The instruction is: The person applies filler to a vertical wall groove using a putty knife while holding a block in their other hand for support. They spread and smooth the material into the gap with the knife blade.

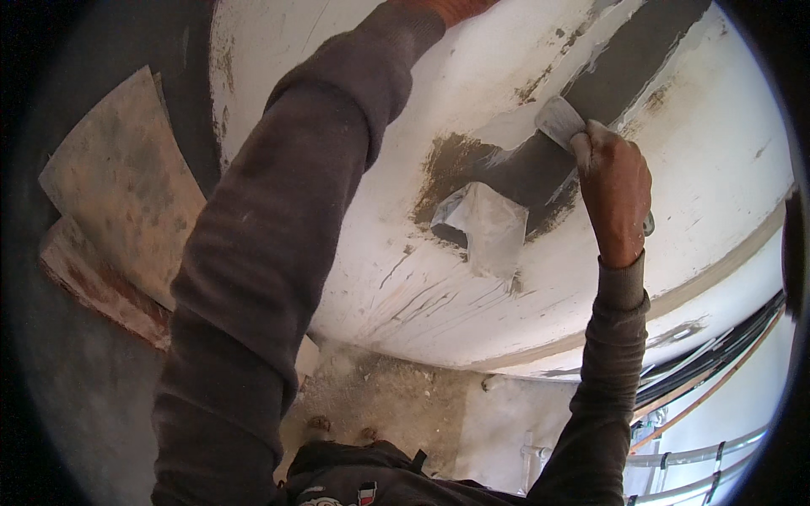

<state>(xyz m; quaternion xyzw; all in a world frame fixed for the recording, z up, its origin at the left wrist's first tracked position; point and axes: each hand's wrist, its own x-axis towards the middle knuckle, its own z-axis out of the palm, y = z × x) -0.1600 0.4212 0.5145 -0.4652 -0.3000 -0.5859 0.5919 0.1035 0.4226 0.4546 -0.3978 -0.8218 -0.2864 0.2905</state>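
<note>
My right hand [616, 190] is closed around the handle of a putty knife [559, 124], whose wide, pale-smeared blade lies against the wall. Under and beside the blade runs a dark grey strip [637, 63] with ragged white edges, crossing the white wall [498, 51] at a slant. Below the knife a piece of crumpled clear plastic [494, 228] clings to the wall over a dark patch. My left hand [462, 8] reaches up to the top edge of the picture, close to the wall. Its fingers are cut off from sight.
At the left, stained boards [126, 177] lean by a dark surface. Dusty floor [380, 396] and my feet show below. At the lower right are bundled black cables or pipes [713, 363] and metal rails [709, 460]. A brown band [675, 295] crosses the lower wall.
</note>
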